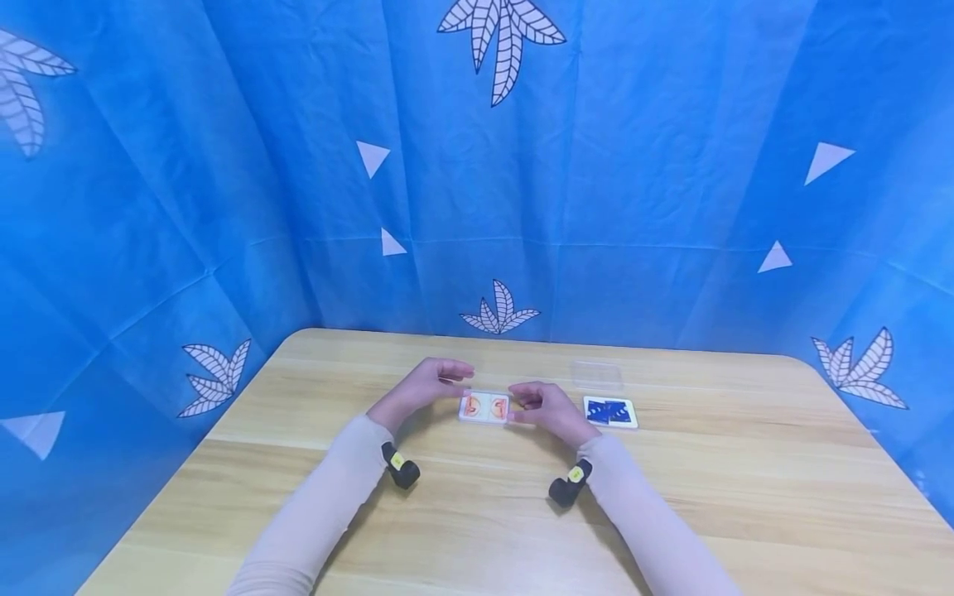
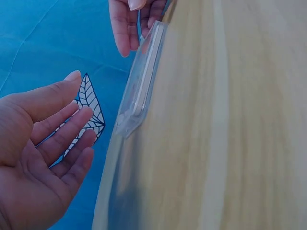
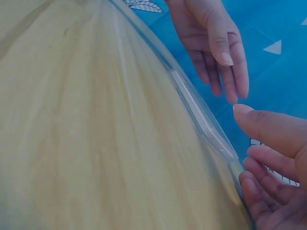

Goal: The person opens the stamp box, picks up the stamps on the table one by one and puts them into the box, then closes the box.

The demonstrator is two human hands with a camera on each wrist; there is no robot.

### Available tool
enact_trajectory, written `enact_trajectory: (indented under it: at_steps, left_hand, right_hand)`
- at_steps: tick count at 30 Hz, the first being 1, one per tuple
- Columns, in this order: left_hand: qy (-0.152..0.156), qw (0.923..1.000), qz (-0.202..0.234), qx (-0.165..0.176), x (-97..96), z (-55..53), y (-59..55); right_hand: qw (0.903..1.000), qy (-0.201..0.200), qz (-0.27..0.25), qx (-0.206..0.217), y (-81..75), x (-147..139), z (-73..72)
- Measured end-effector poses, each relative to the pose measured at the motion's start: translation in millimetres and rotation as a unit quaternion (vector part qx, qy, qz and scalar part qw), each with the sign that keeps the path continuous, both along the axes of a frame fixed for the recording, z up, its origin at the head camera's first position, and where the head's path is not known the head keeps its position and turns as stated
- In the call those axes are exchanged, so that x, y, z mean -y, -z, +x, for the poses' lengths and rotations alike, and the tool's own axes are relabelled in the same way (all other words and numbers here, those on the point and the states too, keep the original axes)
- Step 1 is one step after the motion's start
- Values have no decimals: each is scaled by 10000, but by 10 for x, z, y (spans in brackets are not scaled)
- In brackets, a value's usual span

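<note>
A clear plastic case (image 1: 484,407) holding cards with an orange design lies flat on the wooden table between both hands. My left hand (image 1: 428,387) is at its left end, thumb and fingers spread apart with nothing between them. In the left wrist view, the left hand (image 2: 48,143) is separated from the case (image 2: 141,79) by a gap. On the opposite end is my right hand (image 1: 550,409), fingers loosely bent and holding nothing. The right wrist view has the right hand (image 3: 276,163) just beyond the near end of the case (image 3: 201,115).
To the right of the right hand sits a second flat case (image 1: 609,412) with dark blue card backs. Behind it lies a transparent plastic lid (image 1: 596,375). A blue patterned curtain (image 1: 551,190) hangs along the back edge of the table (image 1: 477,513).
</note>
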State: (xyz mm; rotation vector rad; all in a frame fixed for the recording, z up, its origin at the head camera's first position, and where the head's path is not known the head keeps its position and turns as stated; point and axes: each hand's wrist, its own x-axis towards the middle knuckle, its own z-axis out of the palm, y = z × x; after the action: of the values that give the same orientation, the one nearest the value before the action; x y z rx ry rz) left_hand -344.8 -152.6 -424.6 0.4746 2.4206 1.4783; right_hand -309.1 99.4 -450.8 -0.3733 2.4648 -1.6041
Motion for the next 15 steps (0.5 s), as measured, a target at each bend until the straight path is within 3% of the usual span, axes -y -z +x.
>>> enact_trajectory:
  at_steps: [15]
  left_hand:
    - [-175,9997,-125,-130,-216,-130,28]
  right_hand:
    - [9994,-282,147,-117,-78,-87,132]
